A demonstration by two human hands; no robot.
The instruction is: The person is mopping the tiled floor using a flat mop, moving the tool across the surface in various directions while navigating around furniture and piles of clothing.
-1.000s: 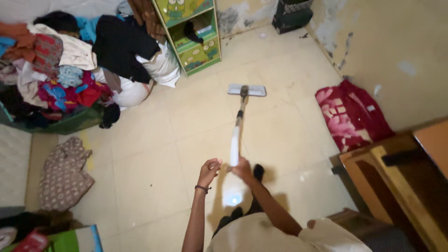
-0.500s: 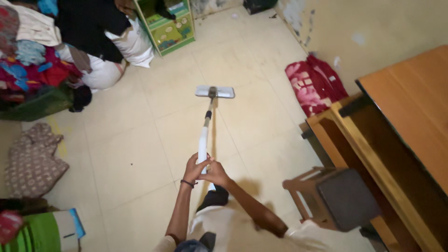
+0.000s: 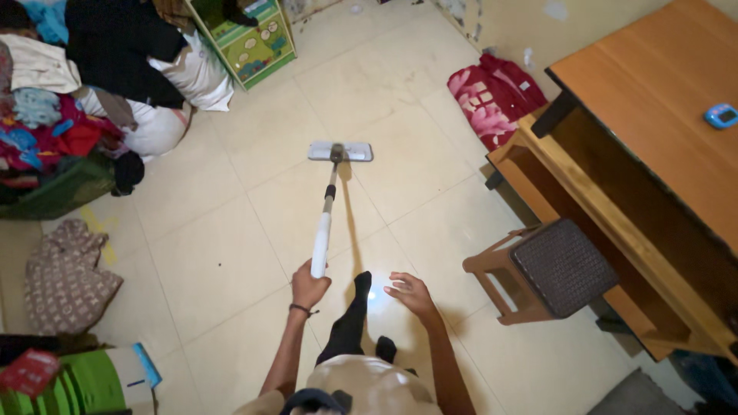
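Note:
A flat mop with a white and black handle stands on the tiled floor, its grey rectangular head lying flat ahead of me. My left hand grips the top end of the handle. My right hand hovers to the right of the handle with fingers spread and nothing in it. Between my hands my dark-trousered leg and foot show.
A small wooden stool stands at the right beside a wooden desk. A red floral cloth lies by the wall. A pile of clothes and a green shelf unit fill the upper left. A patterned cloth lies at left.
A second ago only my right hand held the handle; both hands then gripped it. Now my right hand has let go and my left holds it alone. The view shifted right.

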